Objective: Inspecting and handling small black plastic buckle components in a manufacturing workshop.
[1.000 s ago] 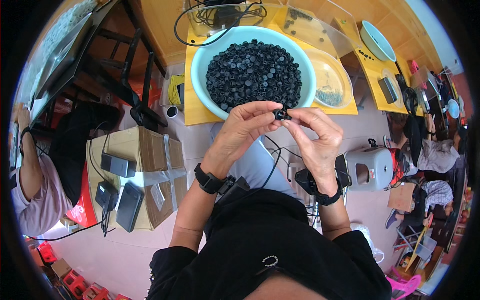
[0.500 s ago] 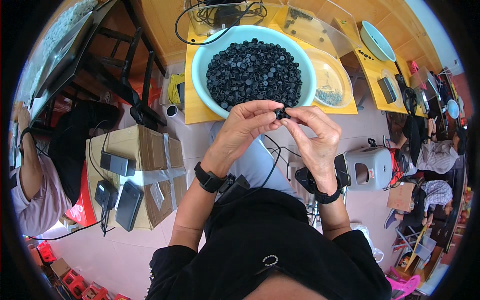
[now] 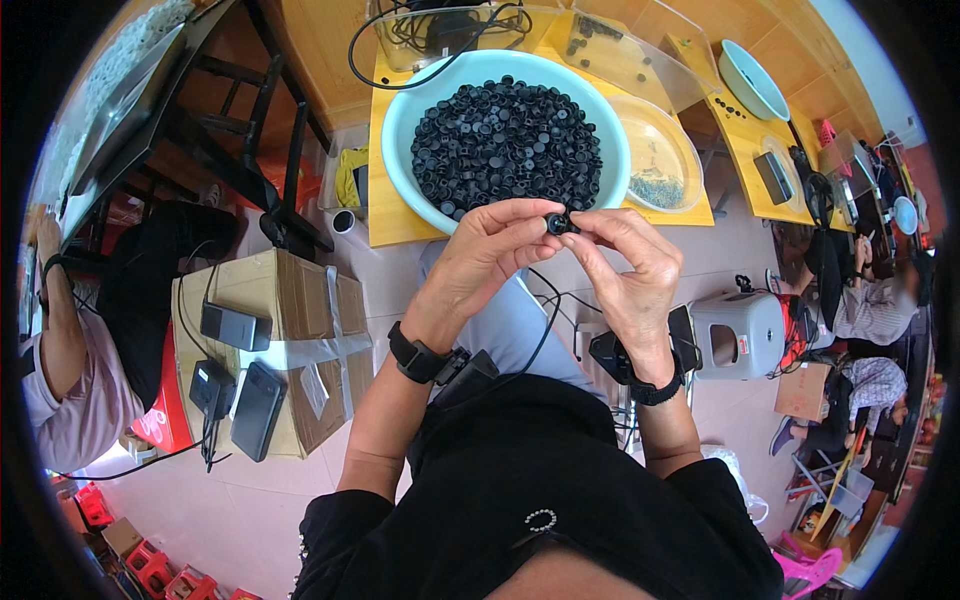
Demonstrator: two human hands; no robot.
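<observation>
Between my fingertips, just in front of the basin's near rim, is a small round black plastic cap [image 3: 557,224]. My left hand [image 3: 490,245] pinches it from the left with thumb and forefinger. From the right, the thumb and fingers of my right hand [image 3: 630,255] close on the same small part, partly hiding it. Behind my hands a pale turquoise basin [image 3: 392,150] holds a heap of loose black caps [image 3: 505,145]. Whether the held piece is one part or two joined cannot be made out.
The basin stands on a yellow table [image 3: 400,232]. A clear round tray [image 3: 675,150] with tiny metal pieces lies to its right, a clear bin with cables [image 3: 450,30] behind. Left stands a cardboard box [image 3: 300,390] with power banks; right, a grey stool [image 3: 740,335]. Other people sit at both sides.
The black piece has turned slightly between my fingertips, showing its round face more to the left. Both hands stay in nearly the same place.
</observation>
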